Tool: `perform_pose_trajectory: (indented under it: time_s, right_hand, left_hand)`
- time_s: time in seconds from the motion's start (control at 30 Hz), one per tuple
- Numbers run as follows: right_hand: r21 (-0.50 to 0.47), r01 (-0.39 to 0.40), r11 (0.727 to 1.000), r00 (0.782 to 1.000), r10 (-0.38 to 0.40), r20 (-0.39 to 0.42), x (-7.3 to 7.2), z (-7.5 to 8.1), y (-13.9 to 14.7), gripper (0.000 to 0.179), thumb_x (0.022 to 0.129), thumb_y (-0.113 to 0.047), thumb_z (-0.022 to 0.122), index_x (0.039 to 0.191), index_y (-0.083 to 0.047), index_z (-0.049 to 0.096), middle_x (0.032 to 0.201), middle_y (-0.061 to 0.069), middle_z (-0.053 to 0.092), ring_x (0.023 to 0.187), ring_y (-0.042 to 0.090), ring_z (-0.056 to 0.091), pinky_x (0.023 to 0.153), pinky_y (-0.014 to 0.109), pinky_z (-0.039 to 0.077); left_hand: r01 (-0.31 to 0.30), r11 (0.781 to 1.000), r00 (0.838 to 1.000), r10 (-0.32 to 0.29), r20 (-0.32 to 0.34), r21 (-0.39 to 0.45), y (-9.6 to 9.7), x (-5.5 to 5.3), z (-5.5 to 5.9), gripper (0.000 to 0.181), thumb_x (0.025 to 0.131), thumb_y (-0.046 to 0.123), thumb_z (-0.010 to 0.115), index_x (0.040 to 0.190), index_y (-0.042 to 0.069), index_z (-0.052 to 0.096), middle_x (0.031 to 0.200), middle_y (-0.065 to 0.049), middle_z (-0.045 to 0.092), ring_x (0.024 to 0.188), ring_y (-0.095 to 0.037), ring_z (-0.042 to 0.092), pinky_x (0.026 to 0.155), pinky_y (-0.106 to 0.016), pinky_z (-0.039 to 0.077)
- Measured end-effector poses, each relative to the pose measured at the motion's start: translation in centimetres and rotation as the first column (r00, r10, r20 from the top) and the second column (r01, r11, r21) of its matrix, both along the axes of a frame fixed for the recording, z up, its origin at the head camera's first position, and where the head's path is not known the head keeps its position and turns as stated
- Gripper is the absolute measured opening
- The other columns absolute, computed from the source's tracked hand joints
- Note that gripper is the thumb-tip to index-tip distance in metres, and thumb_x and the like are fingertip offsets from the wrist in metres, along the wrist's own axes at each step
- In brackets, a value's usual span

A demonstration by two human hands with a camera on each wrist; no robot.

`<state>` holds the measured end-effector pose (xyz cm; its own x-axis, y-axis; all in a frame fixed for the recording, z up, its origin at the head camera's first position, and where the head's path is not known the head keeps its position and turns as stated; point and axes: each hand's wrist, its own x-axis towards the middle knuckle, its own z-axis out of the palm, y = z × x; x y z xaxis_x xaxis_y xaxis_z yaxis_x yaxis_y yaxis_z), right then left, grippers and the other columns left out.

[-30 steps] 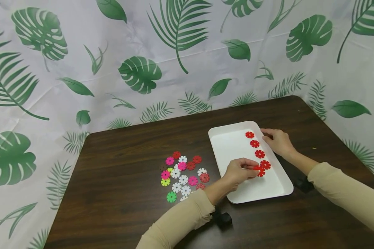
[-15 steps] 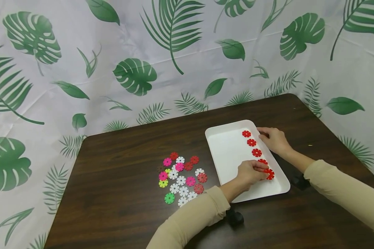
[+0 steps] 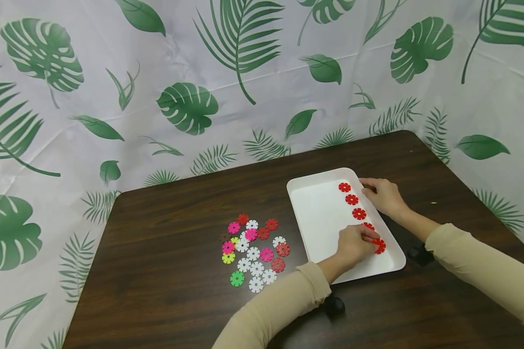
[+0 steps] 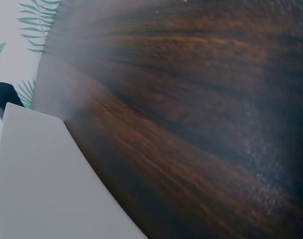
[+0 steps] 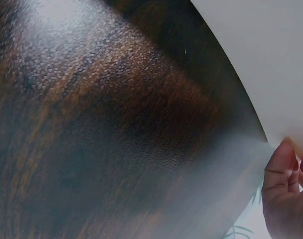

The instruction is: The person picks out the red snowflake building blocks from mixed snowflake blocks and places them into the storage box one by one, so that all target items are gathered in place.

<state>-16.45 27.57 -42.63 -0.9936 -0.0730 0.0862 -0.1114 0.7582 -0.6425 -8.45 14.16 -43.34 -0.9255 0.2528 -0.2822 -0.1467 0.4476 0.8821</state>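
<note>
My left hand [image 3: 354, 244] reaches over the white tray [image 3: 320, 208], pinching a red notched plastic disc [image 3: 380, 246] at the lower end of a line of similar red discs [image 3: 359, 214]. That disc lies close over the tray floor, and the fingers cover part of it. The disc just above it is partly hidden by the same fingers. On the far right side my right hand [image 3: 386, 196] grips the tray's rim. In the right wrist view, its thumb and fingers [image 5: 280, 169] show at the tray edge [image 5: 271, 64].
Left of the tray, a loose cluster of notched discs lies on the dark wooden table [image 3: 166, 252], including white discs [image 3: 253, 253], pink discs [image 3: 267, 254] and a green disc [image 3: 237, 278]. Behind the table hangs a leaf-print cloth [image 3: 262, 116].
My left hand has moved right and slightly down across the tray with the red disc, bringing it into line below the others. The right hand stays at the rim. The head view has shifted slightly.
</note>
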Motion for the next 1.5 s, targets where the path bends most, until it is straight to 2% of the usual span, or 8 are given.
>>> perform_pose_trajectory:
  time_s: [0.2, 0.4, 0.63, 0.83, 1.03, 1.27, 1.5]
  right_hand:
    - [0.000, 0.004, 1.000, 1.000, -0.004, 0.019, -0.02, -0.01, -0.07, 0.038, 0.093, -0.003, 0.054, 0.128, 0.009, 0.050, 0.123, 0.035, 0.051, 0.090, 0.042, 0.060, 0.067, 0.042, 0.057]
    - [0.001, 0.011, 1.000, 1.000, -0.011, 0.029, -0.03, 0.02, -0.09, 0.039, 0.093, -0.004, 0.054, 0.130, 0.008, 0.050, 0.125, 0.035, 0.051, 0.092, 0.043, 0.059, 0.069, 0.044, 0.056]
    - [0.006, 0.012, 1.000, 1.000, -0.012, 0.013, -0.05, -0.01, -0.07, 0.038, 0.093, -0.003, 0.054, 0.129, 0.008, 0.051, 0.123, 0.034, 0.052, 0.090, 0.042, 0.060, 0.069, 0.045, 0.056]
    - [-0.002, 0.013, 1.000, 1.000, -0.013, 0.023, 0.03, -0.06, -0.14, 0.039, 0.093, -0.004, 0.055, 0.130, 0.007, 0.050, 0.124, 0.034, 0.052, 0.091, 0.043, 0.061, 0.067, 0.043, 0.056]
    - [-0.004, 0.014, 1.000, 1.000, -0.014, 0.020, 0.07, -0.05, -0.13, 0.038, 0.093, -0.004, 0.055, 0.129, 0.008, 0.051, 0.123, 0.035, 0.052, 0.088, 0.042, 0.061, 0.066, 0.042, 0.057]
    - [0.006, 0.012, 1.000, 1.000, -0.011, -0.001, 0.11, 0.11, -0.16, 0.037, 0.092, -0.003, 0.055, 0.127, 0.008, 0.052, 0.121, 0.035, 0.053, 0.087, 0.042, 0.061, 0.066, 0.044, 0.056]
    - [0.004, 0.005, 1.000, 1.000, -0.005, -0.020, 0.10, 0.01, -0.13, 0.036, 0.092, -0.003, 0.055, 0.126, 0.009, 0.053, 0.118, 0.035, 0.055, 0.082, 0.039, 0.061, 0.062, 0.041, 0.056]
  left_hand:
    - [0.026, 0.997, 0.997, -0.032, -0.075, -0.077, 0.42, -0.08, -0.42, 0.008, 0.077, 0.002, 0.074, 0.081, 0.009, 0.073, 0.068, 0.004, 0.066, 0.054, -0.001, 0.050, 0.052, -0.012, 0.043]
    - [0.043, 0.987, 0.982, -0.070, -0.173, -0.155, 0.43, -0.14, -0.56, 0.009, 0.076, 0.002, 0.075, 0.080, 0.010, 0.073, 0.068, 0.006, 0.065, 0.057, 0.001, 0.048, 0.054, -0.010, 0.041]
    - [0.037, 0.973, 0.975, -0.084, -0.203, -0.227, 0.50, -0.02, -0.40, 0.009, 0.076, 0.006, 0.076, 0.080, 0.013, 0.073, 0.069, 0.008, 0.064, 0.060, 0.001, 0.048, 0.056, -0.010, 0.041]
    - [0.043, 0.970, 0.968, -0.100, -0.230, -0.240, 0.43, -0.08, -0.55, 0.009, 0.076, 0.006, 0.076, 0.081, 0.013, 0.072, 0.069, 0.009, 0.062, 0.060, 0.002, 0.047, 0.056, -0.009, 0.040]
    - [0.043, 0.961, 0.952, -0.122, -0.279, -0.273, 0.27, 0.13, -0.76, 0.011, 0.076, 0.007, 0.077, 0.082, 0.014, 0.072, 0.072, 0.009, 0.059, 0.064, 0.002, 0.047, 0.058, -0.008, 0.037]
    - [0.028, 0.967, 0.958, -0.098, -0.268, -0.253, 0.25, 0.08, -0.77, 0.013, 0.074, 0.007, 0.078, 0.082, 0.014, 0.072, 0.071, 0.009, 0.058, 0.063, 0.003, 0.047, 0.058, -0.009, 0.037]
    - [0.004, 0.993, 0.979, -0.029, -0.201, -0.122, 0.05, -0.27, -0.78, 0.014, 0.073, 0.005, 0.078, 0.084, 0.010, 0.072, 0.072, 0.007, 0.062, 0.061, 0.004, 0.049, 0.058, -0.009, 0.041]
